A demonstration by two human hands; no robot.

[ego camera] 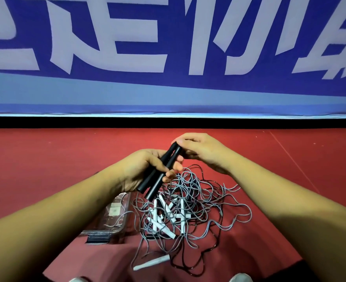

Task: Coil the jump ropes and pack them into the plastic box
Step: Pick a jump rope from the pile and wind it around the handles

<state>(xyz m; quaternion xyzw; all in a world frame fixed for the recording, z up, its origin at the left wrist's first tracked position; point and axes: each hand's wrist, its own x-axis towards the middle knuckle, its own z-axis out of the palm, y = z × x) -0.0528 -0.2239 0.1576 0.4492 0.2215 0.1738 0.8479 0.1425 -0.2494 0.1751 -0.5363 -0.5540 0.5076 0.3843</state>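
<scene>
Evidently coiling is just starting: left hand (pixel 141 169) wraps the paired black handles (pixel 157 180), right hand (pixel 204 151) pinches their tops, and next their rope needs drawing from the tangle (pixel 200 202) on the floor (pixel 45 159) beside the plastic box (pixel 107 226).

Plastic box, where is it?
Head view, lower left: the plastic box sits on the floor, partly behind the left forearm, left of the tangled ropes.

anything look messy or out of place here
yes: the grey ropes lie in one tangled heap on the red floor, with white handles buried in it and one more white handle lying apart, nearer the person. one strand trails across the plastic box. the left hand grips the two black handles.
</scene>
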